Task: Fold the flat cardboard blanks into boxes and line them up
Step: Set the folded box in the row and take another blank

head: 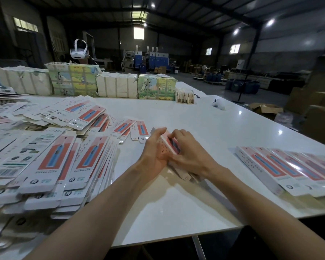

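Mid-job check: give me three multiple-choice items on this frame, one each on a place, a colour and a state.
1. Where is the row of folded boxes? A. Person's right. B. Person's left. C. On the floor.
2. What colour surrounds the blue picture on the flat blanks? A. Green. B. Red-orange. C. Black.
3. What touches the box being folded? A. Nothing. B. Both hands. C. One hand only.
Key: 1A, the row lies right of the hands; 2B, red-orange panels show across the pile; 3B, left hand and right hand both meet it.
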{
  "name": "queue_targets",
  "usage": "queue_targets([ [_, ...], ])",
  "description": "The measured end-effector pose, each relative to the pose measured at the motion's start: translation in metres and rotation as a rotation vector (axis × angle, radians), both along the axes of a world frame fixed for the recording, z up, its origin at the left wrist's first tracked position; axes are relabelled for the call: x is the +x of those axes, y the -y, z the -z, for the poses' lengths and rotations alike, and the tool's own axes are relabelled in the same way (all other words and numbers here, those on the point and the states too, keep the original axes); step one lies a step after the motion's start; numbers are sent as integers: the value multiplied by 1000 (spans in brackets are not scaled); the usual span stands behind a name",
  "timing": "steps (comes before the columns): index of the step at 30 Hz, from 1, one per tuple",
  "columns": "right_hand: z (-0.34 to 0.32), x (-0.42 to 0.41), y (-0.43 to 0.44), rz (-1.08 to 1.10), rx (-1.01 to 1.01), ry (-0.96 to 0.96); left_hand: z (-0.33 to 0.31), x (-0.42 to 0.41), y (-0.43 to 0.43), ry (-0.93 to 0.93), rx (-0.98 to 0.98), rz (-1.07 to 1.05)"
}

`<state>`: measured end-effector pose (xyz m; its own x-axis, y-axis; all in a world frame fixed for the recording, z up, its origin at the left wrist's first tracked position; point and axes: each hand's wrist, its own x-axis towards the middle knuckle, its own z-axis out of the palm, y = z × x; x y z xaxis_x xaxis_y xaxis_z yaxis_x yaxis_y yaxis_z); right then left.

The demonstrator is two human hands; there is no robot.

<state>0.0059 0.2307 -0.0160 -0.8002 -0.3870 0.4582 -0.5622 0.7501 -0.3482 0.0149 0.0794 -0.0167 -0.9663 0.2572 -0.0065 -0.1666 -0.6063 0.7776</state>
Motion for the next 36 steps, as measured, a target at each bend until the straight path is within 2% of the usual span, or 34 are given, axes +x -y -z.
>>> queue_targets([
  [2,-3,4,-7,31,-69,-43,3,-2,-3,-91,-141,-13],
  [4,-8,7,-23,92,-94,-64,5,0,-6,-213,-440,-58],
  [6,-12,9,-44,179,-49,-43,12,3,-9,-363,-767,-107],
  [8,-9,12,-66,284,16,-7,21,6,-11,-576,-1082,-65],
  [10,-3,19,-88,400,99,12,26,9,-13,-701,-1250,-5],
  [15,10,41,-133,682,431,-10,25,11,-12,-715,-1243,12],
  [24,-3,61,-158,846,527,66,28,7,-13,-708,-1239,23],
  [28,-12,45,-131,757,468,-21,28,8,-14,-709,-1241,15],
  [32,-23,14,-78,536,269,-120,26,13,-16,-710,-1241,-11],
  [36,-18,-11,-33,408,91,-83,23,18,-15,-688,-1200,-88],
])
